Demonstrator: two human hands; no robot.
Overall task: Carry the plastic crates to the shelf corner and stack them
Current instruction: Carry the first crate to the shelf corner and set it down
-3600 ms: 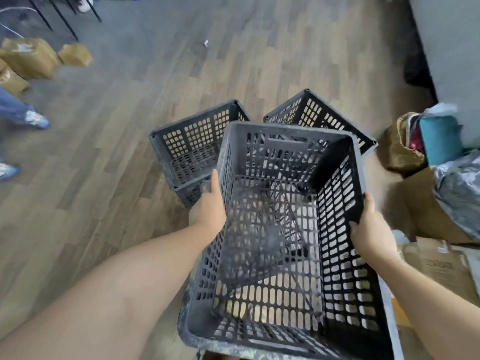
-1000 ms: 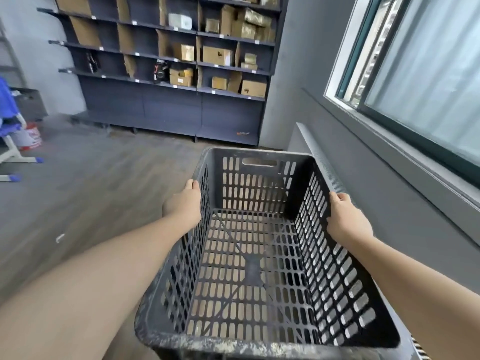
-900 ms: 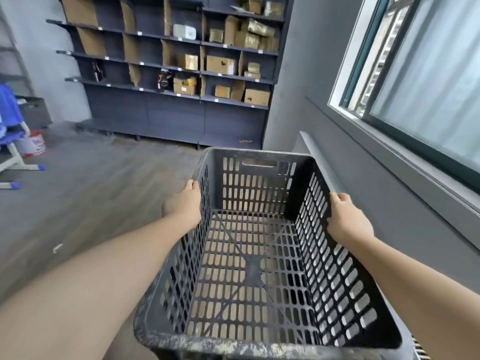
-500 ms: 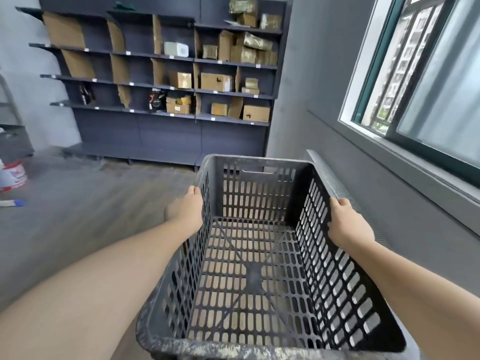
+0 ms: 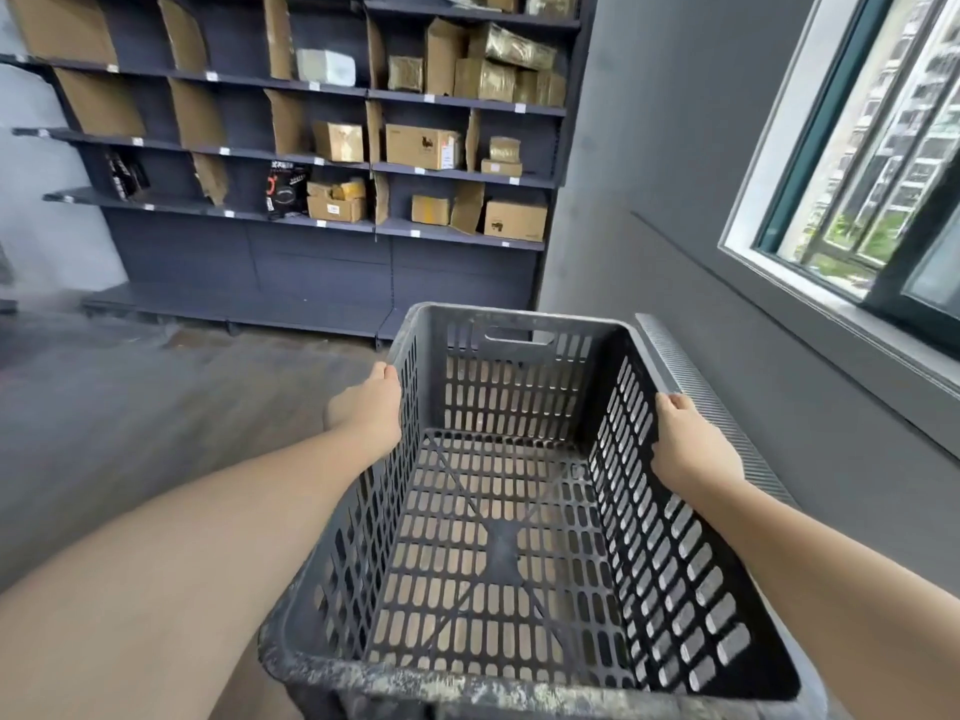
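Note:
I hold an empty black slotted plastic crate (image 5: 514, 543) in front of me, off the floor, its long axis pointing away from me. My left hand (image 5: 370, 407) grips the crate's left rim and my right hand (image 5: 685, 444) grips the right rim. A dark shelf unit (image 5: 332, 262) stands ahead against the far wall. Its right end meets the grey wall at a corner (image 5: 540, 298), just beyond the crate's far edge. No other crate is in view.
Cardboard boxes (image 5: 423, 147) sit on the shelves. A grey wall with a ribbed radiator cover (image 5: 701, 397) runs along the right under a window (image 5: 872, 158). Wooden floor (image 5: 135, 407) stretches to the left.
I lifted the crate away from two others on the floor and turned toward the shelves. Over the last second the shelf unit has come closer and larger in view; my grip is unchanged.

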